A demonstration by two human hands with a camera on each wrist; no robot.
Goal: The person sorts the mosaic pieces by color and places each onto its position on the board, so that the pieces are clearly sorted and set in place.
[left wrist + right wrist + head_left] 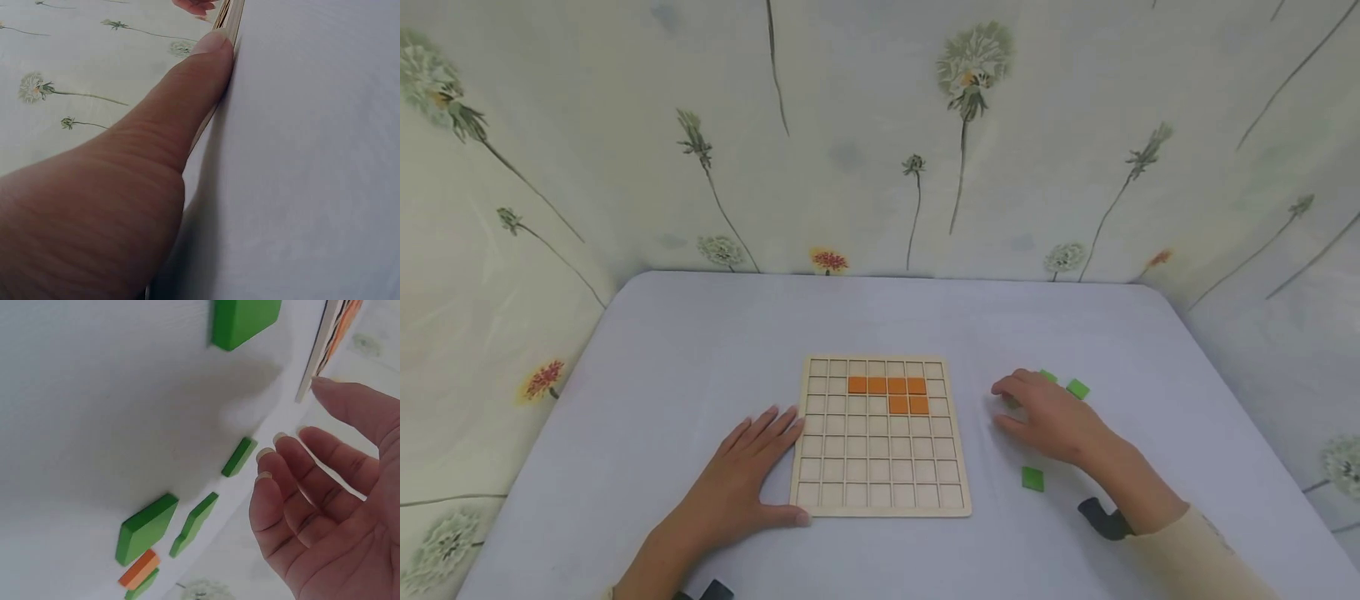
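A square wooden grid board lies flat on the table, with several orange tiles set in two of its upper rows. My left hand rests along the board's left side, fingers spread; its thumb touches the lower left corner. To the right of the board, my right hand hovers above the table with fingers loosely bent. In the right wrist view its palm holds nothing. Several green tiles lie around and under it, one green tile nearer me. One loose orange tile lies among them.
A white cloth-covered table bears everything, its far edge meeting a flower-patterned backdrop. Black straps sit at the wrists.
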